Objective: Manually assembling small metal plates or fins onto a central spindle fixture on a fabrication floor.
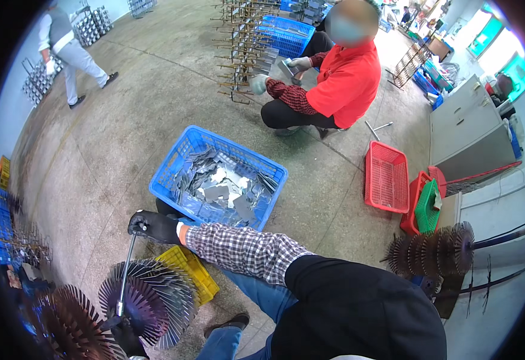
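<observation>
My right hand (154, 227), in a black glove below a checked sleeve, is closed round the handle of a long T-handle socket wrench (128, 268). The wrench slants down to the middle of a stack of round, finned metal discs (148, 303), purplish and grey. By its socket end my left hand (128, 339), also black-gloved, appears curled at the hub; what it grips is hidden. Another reddish-brown finned stack (73, 324) stands to the left. Under the discs' right side lies a yellow plastic crate (199, 279).
Ahead stands a blue basket (274, 191) with flat metal pieces. A co-worker in red (346, 84) crouches beside a hook rack (238, 48). To the right are red baskets (387, 156), a cabinet (463, 117) and finned discs (433, 252). Someone walks (73, 51) at far left.
</observation>
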Demonstrator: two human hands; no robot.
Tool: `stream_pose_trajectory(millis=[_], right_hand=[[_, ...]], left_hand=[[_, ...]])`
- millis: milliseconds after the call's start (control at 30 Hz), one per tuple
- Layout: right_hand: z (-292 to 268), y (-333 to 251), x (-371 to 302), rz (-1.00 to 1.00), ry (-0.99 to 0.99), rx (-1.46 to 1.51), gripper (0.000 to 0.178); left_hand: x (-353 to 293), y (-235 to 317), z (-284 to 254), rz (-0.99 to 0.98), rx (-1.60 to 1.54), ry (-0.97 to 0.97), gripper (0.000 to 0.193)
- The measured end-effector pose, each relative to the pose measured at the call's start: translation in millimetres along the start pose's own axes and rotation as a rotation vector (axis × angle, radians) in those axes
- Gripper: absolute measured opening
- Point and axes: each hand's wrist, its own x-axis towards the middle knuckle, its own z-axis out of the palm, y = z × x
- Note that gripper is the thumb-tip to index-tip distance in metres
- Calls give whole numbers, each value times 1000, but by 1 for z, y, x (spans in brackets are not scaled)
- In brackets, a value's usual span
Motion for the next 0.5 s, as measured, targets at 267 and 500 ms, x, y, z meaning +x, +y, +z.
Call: stream_pose_trajectory(millis=[267,500], right_hand=[[-11,-1,-2,-134,-18,-109,10],[-14,19,-5,-238,-18,-43,10]], left_hand=[[15,-49,17,246,-44,128,49],[10,-2,12,111,-398,-186,42]])
